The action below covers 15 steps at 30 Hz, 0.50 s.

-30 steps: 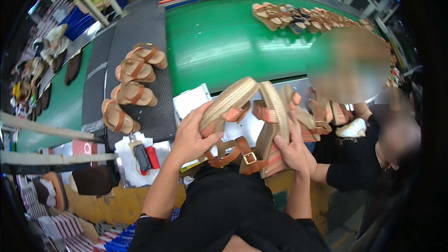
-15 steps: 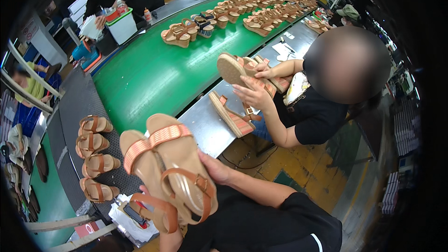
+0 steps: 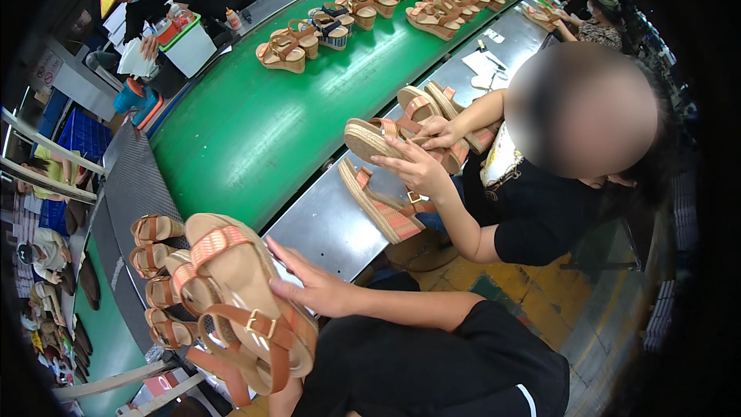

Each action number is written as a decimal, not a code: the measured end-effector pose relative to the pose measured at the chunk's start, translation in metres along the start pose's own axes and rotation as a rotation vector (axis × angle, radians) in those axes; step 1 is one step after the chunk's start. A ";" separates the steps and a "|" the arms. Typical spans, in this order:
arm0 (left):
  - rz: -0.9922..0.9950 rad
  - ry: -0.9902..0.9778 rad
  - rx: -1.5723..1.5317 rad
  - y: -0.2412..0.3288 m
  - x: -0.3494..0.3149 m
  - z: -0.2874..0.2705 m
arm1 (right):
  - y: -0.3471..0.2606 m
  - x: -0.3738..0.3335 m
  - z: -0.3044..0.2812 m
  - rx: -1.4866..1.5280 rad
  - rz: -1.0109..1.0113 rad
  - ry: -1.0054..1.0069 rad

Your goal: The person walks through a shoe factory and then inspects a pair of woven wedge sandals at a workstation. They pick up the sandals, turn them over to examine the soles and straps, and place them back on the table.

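Observation:
A pair of tan wedge sandals with brown ankle straps, gold buckles and orange woven toe bands is held up before me. My left forearm rises behind them; the sandals hide that hand, which bears them from below. At the right edge of the nearer sandal is my right hand, fingers stretched out and thumb apart, the tips against the sole's side. Past the pair, several more brown-strapped sandals stand in a row on a dark textured surface.
A co-worker's hands hold a similar sandal at right, over a metal bench with more wedges. The green conveyor belt carries rows of sandals farther off. Another person stands across it beside a white bin. Pale rails cross lower left.
The sandals have shifted left and turned, one now overlapping the other. My right hand has moved left, its fingers straightened along the sole edge. The co-worker's sandal has tilted lower.

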State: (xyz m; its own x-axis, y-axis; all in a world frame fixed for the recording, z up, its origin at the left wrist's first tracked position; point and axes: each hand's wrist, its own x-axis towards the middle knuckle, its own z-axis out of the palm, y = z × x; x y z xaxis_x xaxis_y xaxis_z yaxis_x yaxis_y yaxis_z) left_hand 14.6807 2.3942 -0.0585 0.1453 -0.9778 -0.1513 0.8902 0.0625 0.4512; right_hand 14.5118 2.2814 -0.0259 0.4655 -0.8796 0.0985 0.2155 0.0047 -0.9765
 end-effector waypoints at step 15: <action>-0.004 0.028 0.281 -0.024 0.070 0.053 | -0.013 0.011 -0.030 -0.299 -0.680 0.052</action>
State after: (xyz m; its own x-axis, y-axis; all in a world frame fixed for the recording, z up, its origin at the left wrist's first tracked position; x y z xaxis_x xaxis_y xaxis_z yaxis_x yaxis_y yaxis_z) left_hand 14.6471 2.3134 -0.0335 0.1575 -0.9718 -0.1755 0.7364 -0.0028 0.6766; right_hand 14.4882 2.2577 -0.0183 0.2701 -0.6639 0.6974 0.1956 -0.6714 -0.7149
